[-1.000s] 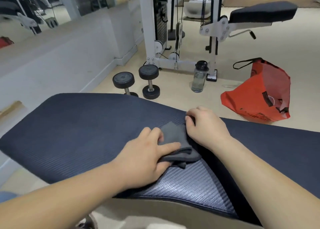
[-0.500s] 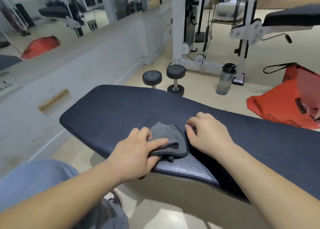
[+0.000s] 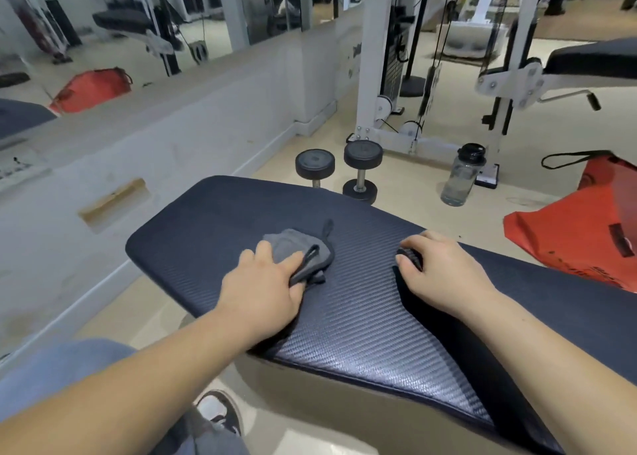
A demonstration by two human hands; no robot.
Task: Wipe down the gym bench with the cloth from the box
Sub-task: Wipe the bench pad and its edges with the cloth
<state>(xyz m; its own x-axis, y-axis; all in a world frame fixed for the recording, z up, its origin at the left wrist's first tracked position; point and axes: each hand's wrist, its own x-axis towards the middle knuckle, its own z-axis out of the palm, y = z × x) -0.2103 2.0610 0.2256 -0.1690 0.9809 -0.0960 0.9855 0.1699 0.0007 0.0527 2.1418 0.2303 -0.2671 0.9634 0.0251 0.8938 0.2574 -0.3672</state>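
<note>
We are pressing our left hand [image 3: 265, 290] flat on the crumpled grey cloth [image 3: 297, 247], atop the dark ribbed vinyl bench pad [image 3: 362, 316]; our right hand [image 3: 444, 272] is resting unclenched beside it, grasping nothing.

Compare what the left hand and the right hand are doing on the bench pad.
The left hand presses the grey cloth flat under its fingers; the right hand has no cloth. The left hand lies nearer the pad's rounded end; the right hand sits by the dark seam, fingers curled. Both rest palm down on the bench pad.
</note>
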